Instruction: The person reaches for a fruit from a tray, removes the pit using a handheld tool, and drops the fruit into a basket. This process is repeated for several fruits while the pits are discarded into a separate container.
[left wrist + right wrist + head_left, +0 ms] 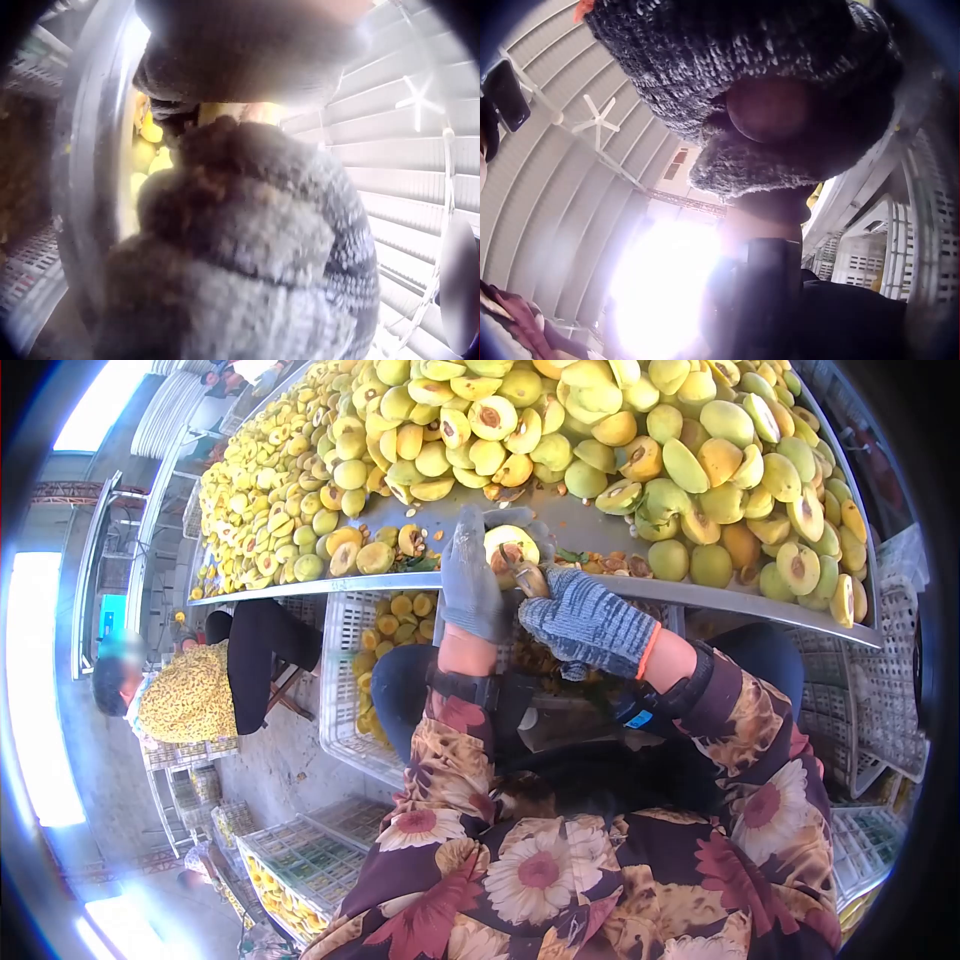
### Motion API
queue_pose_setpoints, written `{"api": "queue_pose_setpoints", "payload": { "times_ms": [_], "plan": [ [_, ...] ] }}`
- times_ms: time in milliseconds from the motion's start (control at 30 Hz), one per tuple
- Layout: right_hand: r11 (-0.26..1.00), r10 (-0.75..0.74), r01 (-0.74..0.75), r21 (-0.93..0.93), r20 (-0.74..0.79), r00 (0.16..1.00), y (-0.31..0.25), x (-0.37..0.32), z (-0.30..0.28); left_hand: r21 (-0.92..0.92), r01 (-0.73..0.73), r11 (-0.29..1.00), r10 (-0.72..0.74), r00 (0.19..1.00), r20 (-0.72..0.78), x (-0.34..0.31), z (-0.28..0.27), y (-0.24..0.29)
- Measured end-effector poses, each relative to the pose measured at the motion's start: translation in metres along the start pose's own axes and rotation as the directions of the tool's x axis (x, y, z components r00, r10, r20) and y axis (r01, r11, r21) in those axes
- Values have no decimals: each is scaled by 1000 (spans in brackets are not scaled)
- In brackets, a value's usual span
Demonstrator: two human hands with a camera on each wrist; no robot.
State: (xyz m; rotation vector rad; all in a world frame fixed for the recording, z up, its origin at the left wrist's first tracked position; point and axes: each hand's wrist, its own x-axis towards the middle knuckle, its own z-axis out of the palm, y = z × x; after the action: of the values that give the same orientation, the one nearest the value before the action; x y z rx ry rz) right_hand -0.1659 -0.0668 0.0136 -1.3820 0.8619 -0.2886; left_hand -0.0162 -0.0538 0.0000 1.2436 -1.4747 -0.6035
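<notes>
My left hand (470, 580), in a grey glove, holds a yellow peach half (512, 542) over the front edge of the metal table. The cut face with its brown stone hollow is turned up. My right hand (590, 620), in a blue and black knitted glove, grips a short hand tool (532, 579) whose end meets the fruit. Within that fist, the right wrist view shows the tool's round brown handle end (769, 109); its working tip is hidden. Dark gloved fingers (247, 217) fill most of the left wrist view, with a sliver of fruit behind them.
Peach halves (590, 400) are heaped across the metal table (440, 525), with stones and scraps near its raised rim. A white crate (345, 705) of fruit stands below on the left. More crates (890, 680) stand at right. Another person (185, 690) sits farther left.
</notes>
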Motion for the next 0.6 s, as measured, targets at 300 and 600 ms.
{"api": "queue_pose_setpoints", "payload": {
  "times_ms": [300, 600],
  "plan": [
    [886, 15, -137, 442, 268, 963, 19, 6, -3, 423, -151, 893, 197, 978, -68, -4, -8, -37],
    [969, -187, 114, 220, 345, 920, 27, 15, -4, -289, 219, 932, -169, 968, 186, -2, -17, -29]
  ]
}}
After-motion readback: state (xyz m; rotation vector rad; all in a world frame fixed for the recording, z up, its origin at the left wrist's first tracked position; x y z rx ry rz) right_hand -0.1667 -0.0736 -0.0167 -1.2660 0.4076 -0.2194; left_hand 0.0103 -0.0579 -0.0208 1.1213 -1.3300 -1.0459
